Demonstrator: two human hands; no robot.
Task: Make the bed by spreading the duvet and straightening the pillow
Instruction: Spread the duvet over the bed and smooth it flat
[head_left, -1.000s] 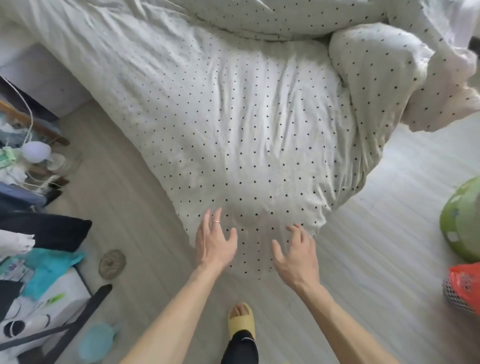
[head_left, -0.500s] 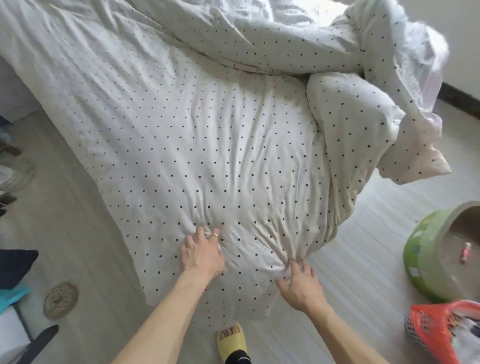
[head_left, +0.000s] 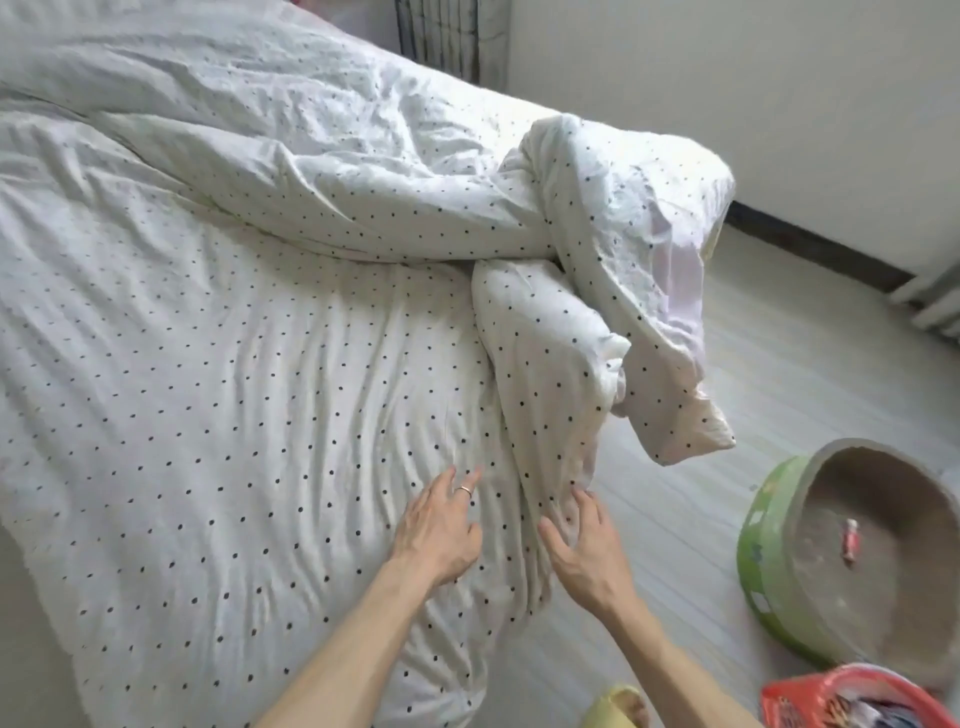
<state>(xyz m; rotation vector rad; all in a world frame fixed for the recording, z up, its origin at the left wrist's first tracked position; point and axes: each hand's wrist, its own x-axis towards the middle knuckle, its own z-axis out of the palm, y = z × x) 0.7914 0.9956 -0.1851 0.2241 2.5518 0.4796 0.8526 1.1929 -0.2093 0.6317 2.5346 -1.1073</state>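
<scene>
The step in hand is the spreading. The dotted duvet (head_left: 260, 374) already lies mostly flat across the near part, with shallow wrinkles. The left hand (head_left: 436, 530) rests flat on it, fingers straight and a little apart, with a ring on one. The right hand (head_left: 589, 558) is just beside it, at the corner that falls toward the floor (head_left: 779, 374). Its fingers are straight and spread, and the tips touch a hanging fold. They seem not to pinch it, though the cloth partly covers the tips.

Behind the hands, a thick twisted roll (head_left: 597, 208) of the same duvet is bunched up and hangs over the right edge. Next, I judge, this roll must be gripped, untwisted and pulled out toward that side.

The pillow is not in view. The far end is cut off at the top, and the mattress is fully covered.
</scene>
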